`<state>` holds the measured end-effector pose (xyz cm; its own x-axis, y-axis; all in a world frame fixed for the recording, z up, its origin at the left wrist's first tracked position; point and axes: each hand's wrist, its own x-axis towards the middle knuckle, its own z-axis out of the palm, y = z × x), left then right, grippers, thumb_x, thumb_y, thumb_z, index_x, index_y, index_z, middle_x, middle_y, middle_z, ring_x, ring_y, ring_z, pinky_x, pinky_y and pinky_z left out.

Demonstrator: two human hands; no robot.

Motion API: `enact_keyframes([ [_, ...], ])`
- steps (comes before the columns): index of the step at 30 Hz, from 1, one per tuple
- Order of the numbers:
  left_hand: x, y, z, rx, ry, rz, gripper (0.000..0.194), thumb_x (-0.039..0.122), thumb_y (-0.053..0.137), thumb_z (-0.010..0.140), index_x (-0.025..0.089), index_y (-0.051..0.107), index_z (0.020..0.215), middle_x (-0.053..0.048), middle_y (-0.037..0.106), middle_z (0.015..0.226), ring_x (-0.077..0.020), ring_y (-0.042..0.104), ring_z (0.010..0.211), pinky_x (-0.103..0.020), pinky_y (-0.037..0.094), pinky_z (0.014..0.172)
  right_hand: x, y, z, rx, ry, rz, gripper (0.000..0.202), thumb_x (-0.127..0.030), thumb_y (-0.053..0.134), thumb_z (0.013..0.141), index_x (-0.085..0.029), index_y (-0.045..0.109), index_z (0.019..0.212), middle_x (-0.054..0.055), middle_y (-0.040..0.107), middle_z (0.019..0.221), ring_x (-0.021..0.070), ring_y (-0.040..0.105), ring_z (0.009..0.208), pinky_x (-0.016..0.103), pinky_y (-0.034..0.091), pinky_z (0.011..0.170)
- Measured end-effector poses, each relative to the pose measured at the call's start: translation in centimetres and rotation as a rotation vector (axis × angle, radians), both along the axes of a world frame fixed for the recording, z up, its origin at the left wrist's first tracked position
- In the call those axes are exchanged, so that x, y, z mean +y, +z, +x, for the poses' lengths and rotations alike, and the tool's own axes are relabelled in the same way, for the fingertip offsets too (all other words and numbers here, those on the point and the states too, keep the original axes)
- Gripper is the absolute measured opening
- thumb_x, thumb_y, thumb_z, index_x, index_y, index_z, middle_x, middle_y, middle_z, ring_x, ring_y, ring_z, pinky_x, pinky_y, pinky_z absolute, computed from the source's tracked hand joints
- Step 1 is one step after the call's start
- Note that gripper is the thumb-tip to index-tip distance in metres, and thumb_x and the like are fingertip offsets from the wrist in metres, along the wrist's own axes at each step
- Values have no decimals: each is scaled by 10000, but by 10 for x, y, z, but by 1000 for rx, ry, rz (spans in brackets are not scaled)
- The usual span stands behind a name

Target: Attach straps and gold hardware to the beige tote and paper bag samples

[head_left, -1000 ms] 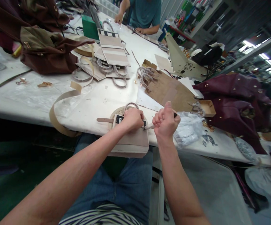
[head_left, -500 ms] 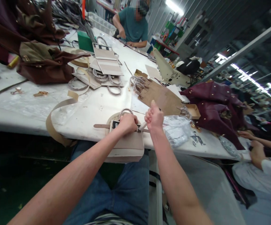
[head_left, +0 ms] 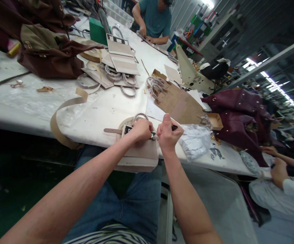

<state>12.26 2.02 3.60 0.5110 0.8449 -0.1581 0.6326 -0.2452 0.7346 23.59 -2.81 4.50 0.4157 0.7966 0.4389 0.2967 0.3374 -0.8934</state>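
Two hands at table edge, left hand (head_left: 141,130) pressing beige bag (head_left: 139,154), right hand (head_left: 166,133) fisted around tool (head_left: 174,127)

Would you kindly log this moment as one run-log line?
left hand: pressing beige bag at table edge | right hand: fisted on dark-handled tool

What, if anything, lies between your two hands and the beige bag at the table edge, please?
Nothing visible does. The left hand already presses on the top of the beige bag, and the right hand, fisted around a dark-handled tool, is right beside it at the bag's top edge. The plastic bag lies off to the right.
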Motion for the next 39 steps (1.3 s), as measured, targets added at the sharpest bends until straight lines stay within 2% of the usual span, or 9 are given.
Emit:
enact_keyframes([
  [2,-1,2,-1,20,8,0,241,142,808,834,213,871,1055,-104,866,1142,-304,771,1125,-398,573,1061,11,6,2,39,37,-74,700,-716,751,947,-258,398,552,-70,390,463,88,388,387,257,299,372],
  [4,-2,3,-1,24,16,-8,237,165,824,831,224,871,1056,-87,869,1136,-298,774,1124,-388,573,1063,25,16,8,167,48,-149,708,-736,787,897,-267,374,565,-90,356,447,77,343,356,249,241,330],
  [8,-3,3,-2,11,18,3,223,199,857,812,239,872,1030,-63,872,1118,-296,779,1124,-385,573,1069,51,30,19,352,19,-158,725,-729,833,842,-275,329,585,-123,291,435,60,284,332,229,190,297],
  [15,-3,0,1,-13,27,-16,261,141,820,816,213,867,1062,-79,873,1139,-296,777,1158,-390,566,1061,63,19,13,335,60,-253,718,-710,865,809,-279,337,583,-115,332,434,62,303,335,237,192,293],
  [20,-1,-3,6,-3,50,-35,335,138,823,793,201,871,1118,-110,866,1198,-312,762,1187,-396,553,1067,53,8,7,155,90,-211,687,-709,803,898,-279,369,583,-97,348,442,77,318,344,270,218,324],
  [26,0,4,4,14,12,-4,299,132,765,823,192,887,1090,-145,863,1151,-345,760,1153,-422,556,1030,15,2,0,-33,-21,-33,671,-669,699,1016,-260,435,554,-49,431,466,106,422,418,293,312,429],
  [30,-2,9,2,9,13,-39,308,96,751,811,202,896,1062,-130,868,1145,-339,760,1138,-436,546,1051,6,9,6,49,-16,-27,684,-713,674,1013,-270,401,570,-62,403,446,103,386,388,296,320,412],
  [33,-2,7,3,-29,24,-30,285,85,759,801,203,899,1019,-126,871,1100,-327,759,1093,-448,531,1070,5,13,11,95,-12,-16,684,-746,669,1000,-275,396,586,-64,395,451,104,389,385,294,319,396],
  [39,0,-3,4,-59,25,13,253,109,786,787,190,898,1000,-139,854,1026,-350,749,1039,-468,539,1030,-2,3,9,54,21,-6,678,-716,691,1003,-268,415,575,-59,408,466,101,396,400,289,336,411],
])
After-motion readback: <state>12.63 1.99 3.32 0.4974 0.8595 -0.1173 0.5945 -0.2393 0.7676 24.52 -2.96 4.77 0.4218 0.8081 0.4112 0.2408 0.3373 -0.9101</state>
